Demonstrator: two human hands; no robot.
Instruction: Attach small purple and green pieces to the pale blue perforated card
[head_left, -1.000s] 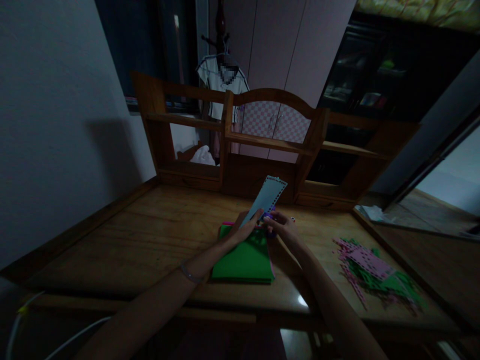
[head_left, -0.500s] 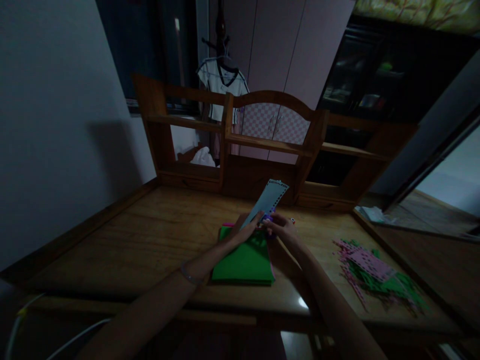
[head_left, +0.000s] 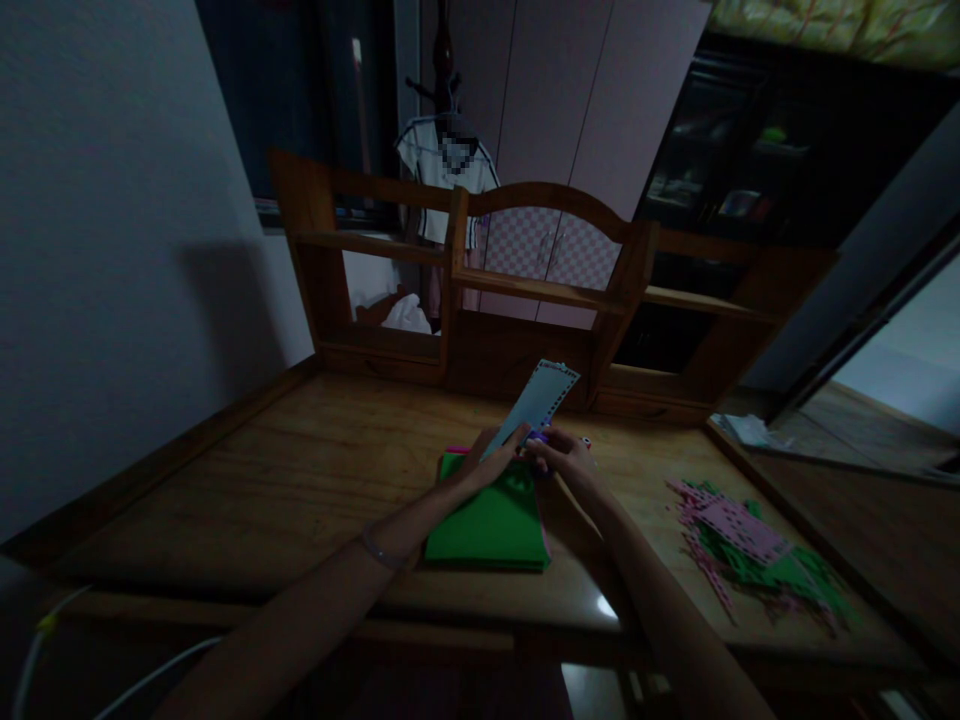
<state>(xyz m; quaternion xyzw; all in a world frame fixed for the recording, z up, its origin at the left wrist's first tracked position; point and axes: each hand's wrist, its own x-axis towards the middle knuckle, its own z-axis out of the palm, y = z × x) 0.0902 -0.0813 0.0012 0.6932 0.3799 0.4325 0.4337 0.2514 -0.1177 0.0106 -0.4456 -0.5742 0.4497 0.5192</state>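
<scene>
Pale blue-white paper (head_left: 529, 402), a long narrow piece, shows only a slight shift of position against the frame a second earlier; its tilt and the placing of both hands are otherwise unchanged, and the green stack (head_left: 491, 528) lies as before on the wooden tabletop (head_left: 330, 470).

The paper is raised over the far edge of the green stack, its upper end leaning away beyond that edge and to the right. The left hand (head_left: 496, 460), above the far part of the stack, has its grip pinching the paper's lower portion. The right hand (head_left: 568, 460), just past the stack's far right corner, has its grip closed on a purple tool (head_left: 536, 440), which meets the paper's right edge. The tool's working part is hidden by fingers.

Condition of the paper: flat, with a row of small dark openings down the right edge and further dark marks across the top; the lower end is covered by the left hand.

Well to the right of the green stack lies a heap of pink and green scraps (head_left: 806, 580), topped by a pink piece (head_left: 742, 528) bearing similar openings.
</scene>
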